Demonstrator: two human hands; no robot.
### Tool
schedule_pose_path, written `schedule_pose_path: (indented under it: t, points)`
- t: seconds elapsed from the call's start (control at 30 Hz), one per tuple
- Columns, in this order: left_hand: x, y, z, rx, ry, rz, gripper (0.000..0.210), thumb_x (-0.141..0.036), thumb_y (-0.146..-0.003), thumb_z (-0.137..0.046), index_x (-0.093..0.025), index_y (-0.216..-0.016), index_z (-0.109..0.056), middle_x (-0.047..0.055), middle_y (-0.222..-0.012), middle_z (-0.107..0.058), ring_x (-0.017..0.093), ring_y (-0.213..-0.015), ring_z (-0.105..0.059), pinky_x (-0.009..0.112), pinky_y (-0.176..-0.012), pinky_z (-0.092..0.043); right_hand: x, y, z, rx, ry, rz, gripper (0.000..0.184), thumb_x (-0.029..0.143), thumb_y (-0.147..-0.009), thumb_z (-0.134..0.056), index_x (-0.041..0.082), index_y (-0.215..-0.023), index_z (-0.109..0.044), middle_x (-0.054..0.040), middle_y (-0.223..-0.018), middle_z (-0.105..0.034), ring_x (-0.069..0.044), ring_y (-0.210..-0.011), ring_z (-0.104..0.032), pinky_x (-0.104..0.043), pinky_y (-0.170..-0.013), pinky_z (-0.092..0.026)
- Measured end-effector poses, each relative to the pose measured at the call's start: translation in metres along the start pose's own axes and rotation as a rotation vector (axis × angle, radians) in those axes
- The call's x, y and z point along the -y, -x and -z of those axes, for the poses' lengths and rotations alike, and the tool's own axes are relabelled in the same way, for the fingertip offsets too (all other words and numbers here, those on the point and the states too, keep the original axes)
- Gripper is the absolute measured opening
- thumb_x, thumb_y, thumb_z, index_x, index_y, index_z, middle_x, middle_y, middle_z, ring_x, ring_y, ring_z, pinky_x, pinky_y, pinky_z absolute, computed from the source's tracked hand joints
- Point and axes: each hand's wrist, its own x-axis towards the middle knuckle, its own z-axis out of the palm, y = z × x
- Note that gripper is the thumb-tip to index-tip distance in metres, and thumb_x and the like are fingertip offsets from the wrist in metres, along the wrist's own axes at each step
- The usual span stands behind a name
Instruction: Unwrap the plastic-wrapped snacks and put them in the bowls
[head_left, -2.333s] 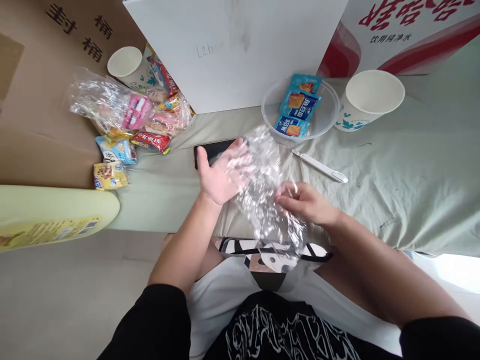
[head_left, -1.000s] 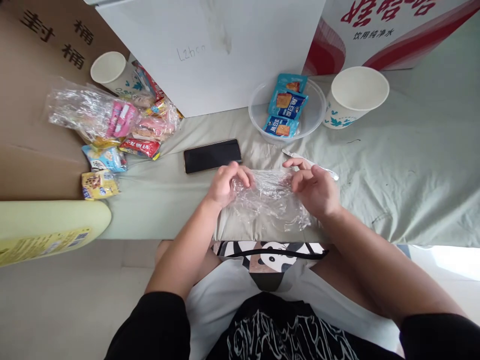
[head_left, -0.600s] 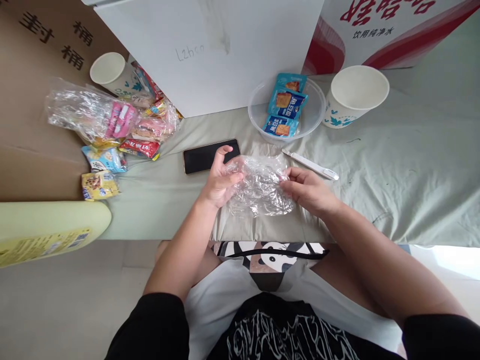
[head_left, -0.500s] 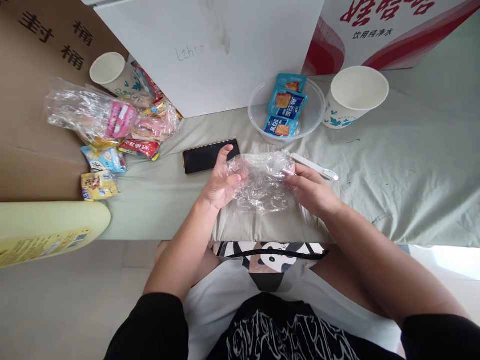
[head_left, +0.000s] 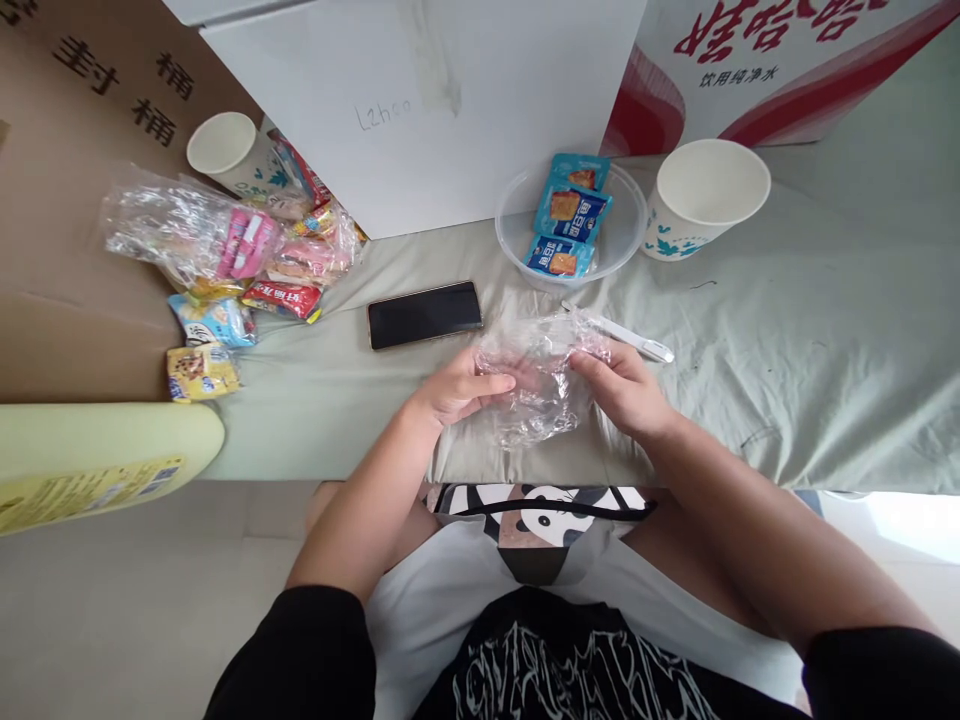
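A crumpled clear plastic bag [head_left: 541, 385] hangs between my two hands just above the green cloth. My left hand [head_left: 454, 387] pinches its left edge with fingers closed on the film. My right hand [head_left: 622, 388] grips its right edge. A black phone [head_left: 424, 314] lies face up just beyond my left hand. A white pen-like tool [head_left: 626, 335] lies on the cloth just past my right hand.
A clear bowl [head_left: 627, 222] holds blue snack packets [head_left: 568, 214]. A white paper cup [head_left: 703, 196] stands to its right, another paper cup [head_left: 223, 150] at far left. A snack pile in plastic [head_left: 232, 250] lies left. A white box [head_left: 420, 100] stands behind.
The bag has been folded smaller, from a wide spread sheet into a compact bundle. Both hands have drawn closer together and slightly toward me.
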Motion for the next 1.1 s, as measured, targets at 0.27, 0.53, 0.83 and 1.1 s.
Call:
schedule_pose_path:
  t: [0.27, 0.53, 0.83, 1.1]
  points:
    - [0.001, -0.002, -0.007, -0.347, -0.002, -0.185, 0.036, -0.029, -0.062, -0.089, -0.017, -0.090, -0.070, -0.008, -0.051, -0.056, 0.007, -0.040, -0.048, 0.018, -0.040, -0.034, 0.003, -0.005, -0.004, -0.108, -0.034, -0.082, 0.041, 0.063, -0.084, -0.073, 0.024, -0.091, -0.063, 0.0051, -0.058, -0.053, -0.012, -0.049, -0.048, -0.027, -0.048, -0.040]
    - [-0.003, -0.008, -0.002, -0.296, 0.110, -0.218, 0.032, -0.048, -0.065, -0.075, -0.018, -0.064, -0.063, 0.000, -0.057, -0.059, 0.014, -0.051, -0.057, 0.027, -0.049, -0.047, -0.001, -0.005, 0.002, -0.121, -0.130, -0.097, 0.039, 0.053, -0.090, -0.051, 0.023, -0.074, -0.070, -0.0039, -0.065, -0.058, -0.017, -0.057, -0.049, -0.033, -0.056, -0.040]
    - [0.002, -0.009, -0.003, -0.213, 0.049, -0.258, 0.045, -0.025, -0.058, -0.092, -0.019, -0.073, -0.050, -0.006, -0.066, -0.054, 0.008, -0.056, -0.053, 0.020, -0.055, -0.044, 0.000, -0.006, 0.001, -0.104, 0.089, -0.160, 0.037, 0.042, -0.072, -0.082, 0.022, -0.096, -0.063, 0.0059, -0.064, -0.053, -0.011, -0.054, -0.044, -0.026, -0.052, -0.035]
    - [0.016, -0.009, -0.007, -0.727, -0.441, -0.697, 0.036, -0.027, -0.070, -0.081, -0.024, -0.094, -0.055, 0.002, -0.098, -0.061, 0.018, -0.089, -0.064, 0.032, -0.081, -0.055, -0.001, -0.007, -0.002, -0.165, 0.003, -0.147, 0.029, 0.041, -0.075, -0.073, 0.023, -0.075, -0.052, 0.0050, -0.065, -0.049, -0.012, -0.060, -0.043, -0.027, -0.059, -0.036]
